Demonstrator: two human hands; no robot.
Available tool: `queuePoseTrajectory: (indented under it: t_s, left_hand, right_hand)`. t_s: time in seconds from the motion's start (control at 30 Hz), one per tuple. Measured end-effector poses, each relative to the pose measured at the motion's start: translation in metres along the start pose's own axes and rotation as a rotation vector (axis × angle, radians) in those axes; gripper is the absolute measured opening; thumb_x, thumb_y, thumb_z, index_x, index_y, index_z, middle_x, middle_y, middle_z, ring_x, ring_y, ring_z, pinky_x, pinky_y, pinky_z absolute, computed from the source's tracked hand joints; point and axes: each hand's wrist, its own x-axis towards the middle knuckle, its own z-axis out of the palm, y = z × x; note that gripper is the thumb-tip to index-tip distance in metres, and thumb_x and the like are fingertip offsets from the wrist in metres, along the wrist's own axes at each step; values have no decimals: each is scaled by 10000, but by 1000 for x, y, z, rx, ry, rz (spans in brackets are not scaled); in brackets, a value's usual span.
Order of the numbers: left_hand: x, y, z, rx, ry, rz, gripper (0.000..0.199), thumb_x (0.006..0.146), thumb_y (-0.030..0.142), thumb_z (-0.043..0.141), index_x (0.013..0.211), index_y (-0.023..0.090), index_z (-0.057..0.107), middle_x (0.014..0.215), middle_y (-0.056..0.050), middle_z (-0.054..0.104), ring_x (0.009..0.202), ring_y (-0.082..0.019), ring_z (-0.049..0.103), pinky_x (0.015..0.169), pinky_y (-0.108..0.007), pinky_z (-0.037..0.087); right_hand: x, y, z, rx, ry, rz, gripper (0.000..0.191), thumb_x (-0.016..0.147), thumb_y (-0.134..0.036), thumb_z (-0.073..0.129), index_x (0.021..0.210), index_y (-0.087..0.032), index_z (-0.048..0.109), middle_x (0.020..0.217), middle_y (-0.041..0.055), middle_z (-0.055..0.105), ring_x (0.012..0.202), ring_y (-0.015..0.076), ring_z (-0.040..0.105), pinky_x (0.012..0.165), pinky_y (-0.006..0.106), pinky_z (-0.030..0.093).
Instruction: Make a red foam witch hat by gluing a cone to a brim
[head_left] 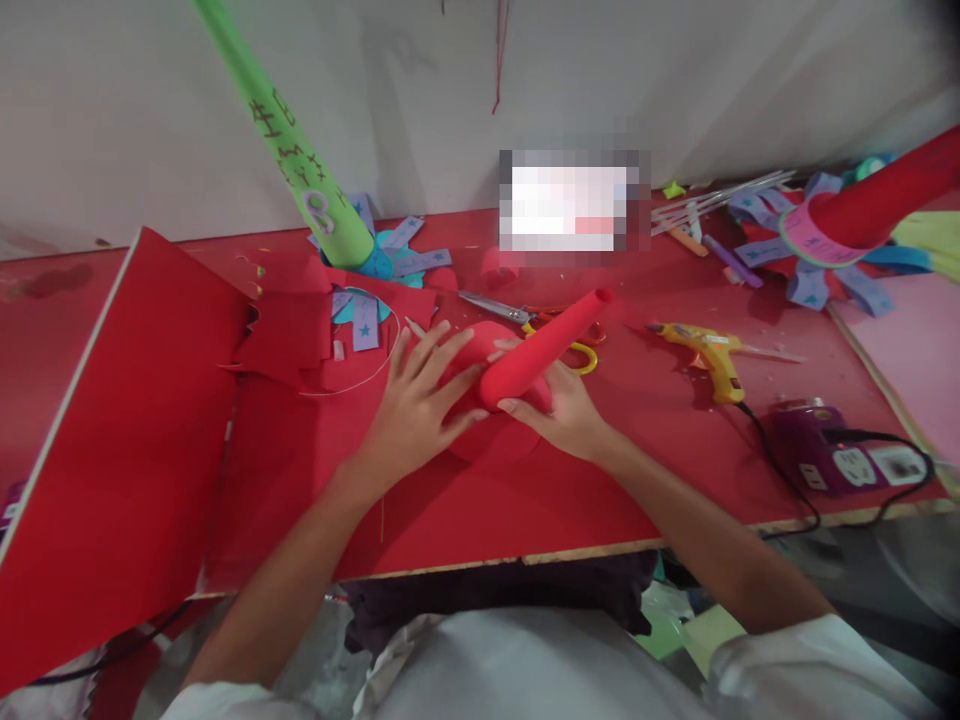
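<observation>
A narrow red paper cone [546, 348] stands tilted on a round red disc [499, 448], its small open tip leaning up and to the right. My right hand [574, 412] is closed about the cone's wide base, thumb in front and fingers behind. Spread fingers of my left hand [420, 405] lie on the disc's left side, the tips close to the base. Just behind the disc are silver-bladed scissors [495, 306] and a pair of yellow handles [583, 356], partly covered by the cone. How the base meets the disc is hidden by my hands.
A yellow glue gun [709, 352] lies at right, its cord running to a purple box [817, 450]. A green cone [330, 215] stands behind left; another red cone [885, 205] is at far right. A folded red board [127, 450] rises at left. A pixelated patch covers the back middle.
</observation>
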Motion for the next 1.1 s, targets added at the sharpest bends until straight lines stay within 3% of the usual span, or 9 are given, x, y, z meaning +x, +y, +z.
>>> queuePoseTrajectory:
  t_s: [0.07, 0.2, 0.37, 0.47, 0.57, 0.67, 0.77, 0.93, 1.1]
  left_hand:
    - [-2, 1, 5, -1, -27, 9, 499, 987, 508, 739, 1443, 316, 670, 1714, -100, 490, 1658, -400, 336, 1376, -688, 74]
    - [-5, -3, 11, 18, -39, -4, 590, 993, 585, 706, 1502, 296, 625, 1730, -130, 462, 1660, -420, 330, 1365, -711, 60]
    - [-5, -4, 8, 82, -91, -43, 642, 1025, 670, 599, 1521, 262, 600, 1756, -166, 405, 1680, -416, 282, 1359, -713, 119]
    - [-4, -4, 4, 2, -41, -110, 634, 1051, 635, 579, 1552, 248, 575, 1781, -174, 344, 1668, -391, 314, 1352, -655, 251]
    - [-2, -8, 5, -158, 22, -263, 560, 1083, 519, 576, 1570, 243, 558, 1666, -167, 512, 1541, -312, 517, 1280, -537, 439]
    - [-2, -16, 12, -376, 2, -361, 464, 1069, 408, 589, 1505, 250, 617, 1505, -114, 684, 1405, -264, 653, 1210, -468, 521]
    - [-4, -24, 20, -518, -7, -383, 409, 1001, 305, 625, 1399, 238, 691, 1426, -91, 747, 1338, -258, 702, 1161, -435, 549]
    - [-7, -29, 27, -525, -18, -456, 397, 955, 267, 637, 1337, 224, 736, 1322, -98, 791, 1123, -243, 765, 985, -402, 601]
    - [-4, -24, 21, -636, 1, -414, 388, 994, 377, 692, 1354, 236, 728, 1395, -102, 758, 1300, -258, 708, 1145, -438, 535]
  right_hand:
    - [-1, 0, 0, 7, -25, -8, 484, 986, -547, 723, 1396, -305, 634, 1437, 115, 722, 1375, 356, 660, 1204, 618, 506]
    - [-2, -1, 1, 18, -43, -33, 495, 999, -544, 713, 1417, -297, 615, 1441, 117, 718, 1380, 343, 665, 1187, 593, 533]
    - [-2, 0, 1, -8, -57, -46, 543, 994, -583, 709, 1421, -263, 609, 1465, 140, 704, 1393, 354, 662, 1183, 597, 539]
    - [-1, 0, 1, -9, -66, -59, 543, 1003, -573, 702, 1439, -268, 592, 1468, 139, 700, 1405, 343, 656, 1187, 582, 540]
    - [-1, 0, 0, -9, -78, -46, 523, 1007, -559, 703, 1433, -275, 595, 1469, 138, 695, 1419, 338, 644, 1210, 582, 519]
    - [-1, 0, 0, -3, -76, -42, 516, 1007, -566, 699, 1428, -285, 597, 1453, 131, 706, 1387, 337, 665, 1201, 582, 525]
    - [0, 0, -1, 7, -68, -51, 503, 1006, -569, 700, 1412, -287, 606, 1447, 126, 712, 1369, 334, 678, 1185, 568, 539]
    - [0, -3, -2, 29, -68, -42, 479, 1008, -566, 698, 1394, -295, 614, 1419, 118, 725, 1348, 333, 690, 1179, 570, 543]
    - [-1, -2, -2, 18, -81, -43, 512, 1003, -572, 700, 1425, -300, 596, 1458, 121, 709, 1382, 338, 668, 1196, 597, 530]
